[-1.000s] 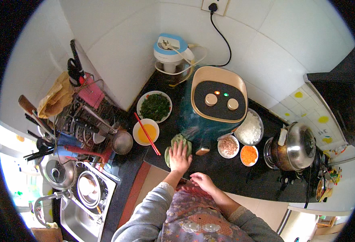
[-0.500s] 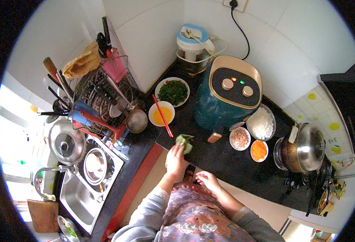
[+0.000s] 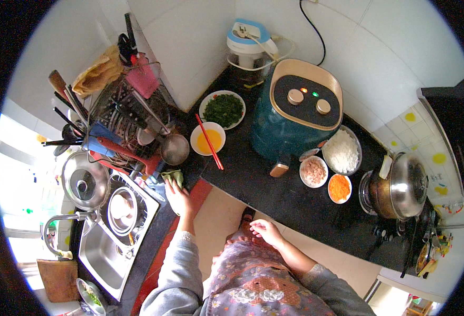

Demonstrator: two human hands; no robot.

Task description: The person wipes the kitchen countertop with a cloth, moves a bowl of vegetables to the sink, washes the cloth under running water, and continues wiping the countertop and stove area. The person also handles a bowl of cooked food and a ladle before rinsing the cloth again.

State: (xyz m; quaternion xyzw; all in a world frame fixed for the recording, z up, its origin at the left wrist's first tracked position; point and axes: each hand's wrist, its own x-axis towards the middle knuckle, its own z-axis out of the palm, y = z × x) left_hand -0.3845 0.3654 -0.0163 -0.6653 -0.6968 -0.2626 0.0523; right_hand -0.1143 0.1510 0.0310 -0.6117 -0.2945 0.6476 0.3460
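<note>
At the counter's left part, beside the sink, my left hand (image 3: pixel 178 198) has its fingers on a green cloth (image 3: pixel 174 176), which bunches out past the fingertips. The ladle (image 3: pixel 175 149) and the bowl of beaten egg (image 3: pixel 207 139), with red chopsticks (image 3: pixel 208 141) across its rim, are near it. My right hand (image 3: pixel 267 232) hangs in front of the apron, off the counter edge, its fingers loosely bent and apart with nothing in them.
A green air fryer (image 3: pixel 290 121) stands at the back, beside bowls of white rice (image 3: pixel 342 151), pink diced meat (image 3: pixel 313 172) and chopped carrot (image 3: pixel 340 188). Chopped greens (image 3: pixel 223 110) fill a plate. A lidded pot (image 3: pixel 398 187) sits right; the sink (image 3: pixel 103 260) and utensil rack (image 3: pixel 129 113) are left.
My left hand has moved left with the green cloth, from the counter's front corner to beside the sink. My right hand stays nearly in place before the apron. The view has shifted slightly.
</note>
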